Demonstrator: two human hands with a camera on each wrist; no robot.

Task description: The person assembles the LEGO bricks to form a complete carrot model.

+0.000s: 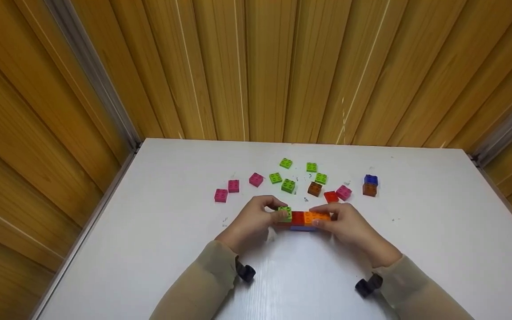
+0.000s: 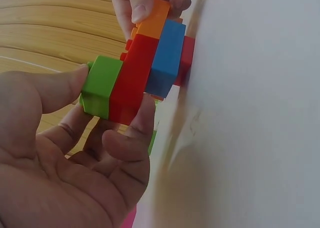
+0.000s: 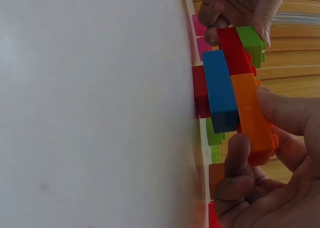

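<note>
Both hands hold one stepped stack of toy building bricks just over the table. A blue brick [image 2: 168, 52] lies above a low red brick [image 3: 201, 90]. On the blue one, a long red brick [image 2: 135, 75] and an orange brick [image 3: 251, 115] sit end to end. A small green brick [image 2: 102, 85] tops the red end. My left hand [image 1: 256, 220] pinches that end, thumb against the green brick, fingers under the long red one. My right hand [image 1: 349, 224] grips the orange brick between thumb and fingers. Some fingertips are hidden behind the stack.
Beyond the hands, loose bricks lie scattered: several green bricks [image 1: 288, 186], pink bricks [image 1: 234, 186], a brown brick [image 1: 314, 189] and a red brick [image 1: 330, 197]. Farther right, a blue brick [image 1: 371, 179] touches a brown one [image 1: 370, 190]. Wood-patterned panels [image 1: 265, 71] border the white table [image 1: 158, 186].
</note>
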